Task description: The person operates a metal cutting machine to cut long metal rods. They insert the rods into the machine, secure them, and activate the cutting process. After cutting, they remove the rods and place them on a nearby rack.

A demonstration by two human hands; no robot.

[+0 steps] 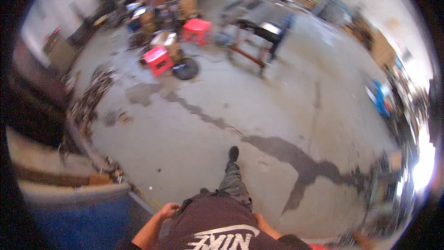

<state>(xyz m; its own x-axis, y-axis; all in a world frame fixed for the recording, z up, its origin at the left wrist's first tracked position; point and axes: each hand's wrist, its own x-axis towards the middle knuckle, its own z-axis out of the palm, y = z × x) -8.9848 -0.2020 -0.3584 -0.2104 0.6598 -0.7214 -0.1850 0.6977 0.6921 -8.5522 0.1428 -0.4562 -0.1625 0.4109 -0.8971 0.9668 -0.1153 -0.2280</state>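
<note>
My left hand (169, 210) hangs at my left side, beside the dark shirt (217, 215) over my torso. Its fingers are small and blurred at the shirt's edge; nothing shows in them. On the other side, my right forearm (266, 226) passes along the shirt, and the hand and its fingers are mostly hidden. One leg in grey trousers (233, 183) is stretched forward, with a dark shoe (233, 153) on the concrete floor (194, 143).
Ahead stand two red stools (158, 59), a round black disc-shaped object (186, 68) and a metal-legged work table (252, 48). A large blue bin or container (88, 215) is close at my left. Dark wet-looking stains (286, 153) cross the floor. Blurred clutter lines the right wall.
</note>
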